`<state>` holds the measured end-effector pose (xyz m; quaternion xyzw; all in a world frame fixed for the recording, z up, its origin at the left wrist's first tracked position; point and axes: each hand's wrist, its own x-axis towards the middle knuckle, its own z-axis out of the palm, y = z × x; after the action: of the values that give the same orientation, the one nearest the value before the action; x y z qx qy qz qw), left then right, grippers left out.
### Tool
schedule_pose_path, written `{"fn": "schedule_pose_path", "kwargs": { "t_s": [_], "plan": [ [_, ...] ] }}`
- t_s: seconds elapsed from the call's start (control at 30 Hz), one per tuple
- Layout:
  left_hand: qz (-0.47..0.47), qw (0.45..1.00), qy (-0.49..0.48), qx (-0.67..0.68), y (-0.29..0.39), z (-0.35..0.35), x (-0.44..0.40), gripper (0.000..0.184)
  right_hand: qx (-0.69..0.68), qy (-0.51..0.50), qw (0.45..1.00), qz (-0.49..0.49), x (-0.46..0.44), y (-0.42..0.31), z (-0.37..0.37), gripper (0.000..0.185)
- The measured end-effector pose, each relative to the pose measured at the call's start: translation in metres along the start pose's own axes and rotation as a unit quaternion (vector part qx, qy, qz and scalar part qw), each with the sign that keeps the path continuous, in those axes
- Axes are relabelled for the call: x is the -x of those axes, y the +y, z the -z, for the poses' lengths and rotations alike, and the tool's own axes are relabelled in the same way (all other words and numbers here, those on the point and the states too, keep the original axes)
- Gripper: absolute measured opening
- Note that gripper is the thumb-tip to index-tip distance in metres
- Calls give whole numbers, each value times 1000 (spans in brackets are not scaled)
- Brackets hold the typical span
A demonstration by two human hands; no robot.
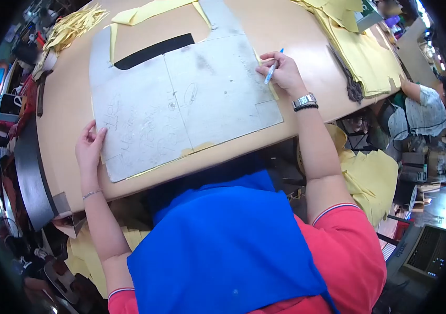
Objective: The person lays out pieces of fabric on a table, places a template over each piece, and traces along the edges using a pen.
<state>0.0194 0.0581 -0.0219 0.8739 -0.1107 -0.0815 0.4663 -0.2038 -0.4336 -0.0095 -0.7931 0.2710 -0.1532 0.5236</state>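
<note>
A large grey pattern board with handwriting and pencil lines lies on the tan table. Yellow material shows along its edges and at the cut-out near its top, where a black strip is also seen. My left hand pinches the board's left edge between thumb and fingers. At the right edge, my right hand is closed around a blue-and-white pen, its fingertips touching the edge of the board and the yellow material.
Stacked yellow sheets lie on the table's right side, with dark scissors or a similar tool beside them. Yellow strips are piled at the far left. More yellow pieces hang below at right. Another person sits at the right.
</note>
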Motion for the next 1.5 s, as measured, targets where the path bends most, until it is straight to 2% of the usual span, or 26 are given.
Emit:
{"fn": "schedule_pose_path", "kwargs": {
  "t_s": [0.13,0.23,0.3,0.37,0.43,0.5,0.53,0.57,0.67,0.77,0.87,0.9,1.07,1.5],
  "plan": [
    [4,1000,-12,14,-4,1,-1,51,-26,2,1000,-1,-1,6,1,37],
    [-1,1000,9,-14,5,-1,1,51,28,9,999,20,-1,-2,3,29],
    [0,997,18,-71,32,-6,5,51,-85,37,996,-8,-6,-6,2,29],
    [-127,969,38,-207,42,-18,-11,50,-144,66,987,-6,-11,-16,-9,38],
    [-148,968,-24,-203,92,-39,-14,46,-152,101,983,28,-16,-34,-20,51],
    [-256,940,-70,-216,96,-68,-41,42,-165,83,982,44,-25,-44,-41,60],
    [-246,935,-100,-237,121,-77,-40,42,-170,75,981,53,-30,-47,-51,65],
    [-271,924,-110,-247,124,-89,-53,47,-206,46,976,56,-37,-46,-59,51],
    [-299,902,-149,-274,132,-110,-80,52,-168,14,982,83,-45,-64,-95,33],
    [-243,891,-209,-321,148,-111,-87,54,-209,-28,975,76,-56,-70,-124,21],
    [-245,885,-205,-338,147,-113,-90,53,-142,-44,980,131,-71,-73,-151,22],
    [-245,883,-202,-346,146,-113,-90,53,-116,-22,978,172,-76,-75,-162,20],
    [-243,872,-192,-378,151,-114,-85,53,-65,-30,976,207,-84,-74,-184,16],
    [-265,903,-150,-304,120,-123,-70,46,-18,-26,971,235,-81,-76,-186,14]
  ]
}}
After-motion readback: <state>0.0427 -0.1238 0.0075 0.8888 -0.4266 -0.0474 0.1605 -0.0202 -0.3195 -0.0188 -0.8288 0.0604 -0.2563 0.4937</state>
